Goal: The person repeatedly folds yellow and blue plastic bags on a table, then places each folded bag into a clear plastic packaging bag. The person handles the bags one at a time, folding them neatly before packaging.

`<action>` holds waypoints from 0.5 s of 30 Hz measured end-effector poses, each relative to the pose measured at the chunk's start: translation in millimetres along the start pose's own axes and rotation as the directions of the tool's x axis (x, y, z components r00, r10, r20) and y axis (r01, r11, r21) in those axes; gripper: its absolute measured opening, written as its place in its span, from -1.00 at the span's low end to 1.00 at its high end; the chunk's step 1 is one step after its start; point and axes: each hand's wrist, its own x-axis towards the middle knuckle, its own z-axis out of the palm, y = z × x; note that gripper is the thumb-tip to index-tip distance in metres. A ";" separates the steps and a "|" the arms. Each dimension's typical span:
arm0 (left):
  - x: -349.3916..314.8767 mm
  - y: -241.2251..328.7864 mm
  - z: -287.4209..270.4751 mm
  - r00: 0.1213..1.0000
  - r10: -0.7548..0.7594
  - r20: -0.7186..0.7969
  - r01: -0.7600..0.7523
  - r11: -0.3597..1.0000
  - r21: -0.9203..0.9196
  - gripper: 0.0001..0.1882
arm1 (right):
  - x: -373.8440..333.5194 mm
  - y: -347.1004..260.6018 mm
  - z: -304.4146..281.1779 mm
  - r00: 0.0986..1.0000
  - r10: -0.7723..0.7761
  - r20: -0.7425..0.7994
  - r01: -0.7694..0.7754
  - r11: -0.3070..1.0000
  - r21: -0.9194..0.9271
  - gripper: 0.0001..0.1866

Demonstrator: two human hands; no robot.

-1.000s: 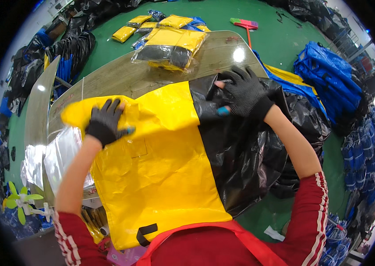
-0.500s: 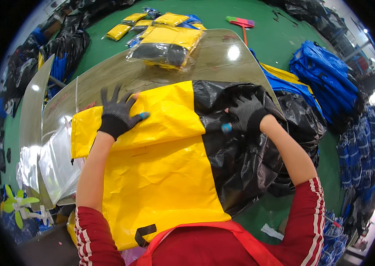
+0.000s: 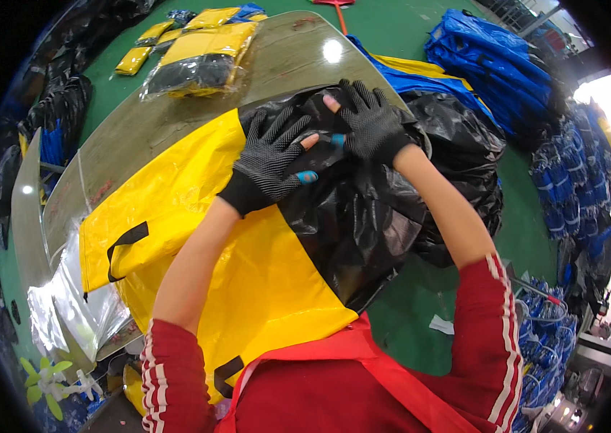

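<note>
A large yellow and black woven plastic bag [image 3: 168, 180] with black strap handles lies partly folded over the table, its near end hanging against my red apron. My left hand [image 3: 268, 160], in a dark ribbed glove, presses flat on the black part beside the yellow seam, fingers spread. To its right, my right hand [image 3: 370, 124] lies on the black part near the far edge, fingers also stretched out. Some fingertips are bare, and each glove has a blue-wrapped thumb or finger. Neither hand grips anything.
A clear-wrapped folded yellow-black bag [image 3: 201, 61] sits on the wooden table [image 3: 284, 58]; several more packs lie beyond. Clear plastic sleeves [image 3: 78, 303] are at the left, above a small green fan [image 3: 49, 386]. Blue bags [image 3: 493, 68] and black sheeting [image 3: 457, 137] pile up right.
My left hand has slid right from the yellow part onto the black part. My right hand has moved slightly up and left. The view has shifted, and a handle on the folded yellow flap now shows.
</note>
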 end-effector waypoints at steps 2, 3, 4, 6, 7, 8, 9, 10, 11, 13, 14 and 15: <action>18.2 11.5 14.5 0.991 -0.124 0.047 0.126 0.992 -0.032 -0.39 | -36.0 -30.9 -48.0 0.991 -0.106 0.086 0.062 0.911 0.408 -0.29; 22.0 15.8 19.0 0.973 -0.184 0.141 0.183 0.983 0.020 -0.37 | -62.4 -43.9 -64.6 0.949 -0.118 0.293 -0.049 0.860 0.508 -0.32; 27.4 19.0 21.8 0.972 -0.192 0.135 0.187 0.981 0.054 -0.38 | -92.2 -55.0 -65.5 0.959 -0.229 0.167 0.133 0.885 0.447 -0.39; 35.1 26.9 26.1 0.978 -0.208 0.033 0.209 0.978 -0.030 -0.39 | -151.7 -69.2 -49.2 0.972 -0.221 0.074 0.193 0.940 0.280 -0.50; 40.5 30.7 28.8 0.970 -0.237 -0.053 0.234 0.970 -0.064 -0.40 | -176.6 -71.4 -37.4 0.992 -0.126 0.026 0.116 0.966 0.232 -0.53; 49.0 41.5 37.0 0.991 -0.083 -0.105 0.072 0.991 -0.110 -0.41 | -192.4 -74.4 -25.5 0.999 -0.037 0.034 0.031 0.983 0.180 -0.57; 59.7 48.3 44.8 0.998 0.070 -0.005 -0.068 0.955 -0.289 -0.40 | -202.7 -75.1 -20.7 0.995 0.043 0.084 -0.063 0.966 0.252 -0.59; 66.4 60.6 55.6 0.994 0.104 0.024 -0.096 0.971 -0.221 -0.41 | -199.7 -75.9 -16.7 0.978 0.075 0.193 -0.129 0.949 0.287 -0.62; 73.6 72.7 65.3 0.980 0.193 0.045 -0.184 0.972 -0.149 -0.42 | -191.0 -72.2 -19.5 0.975 0.000 0.222 -0.060 0.962 0.266 -0.63; 79.6 82.1 79.2 0.991 0.107 0.075 -0.098 0.988 -0.119 -0.41 | -142.7 -66.9 -38.6 0.992 0.062 0.114 -0.097 0.938 0.333 -0.66; 79.7 86.8 84.5 0.989 0.073 0.127 -0.059 0.992 -0.111 -0.41 | -108.3 -64.6 -52.4 0.988 0.144 0.054 -0.154 0.920 0.360 -0.67; 80.0 89.0 87.9 0.990 0.101 0.099 -0.085 0.985 -0.152 -0.40 | -81.2 -54.4 -52.1 0.987 0.081 0.138 -0.116 0.957 0.267 -0.75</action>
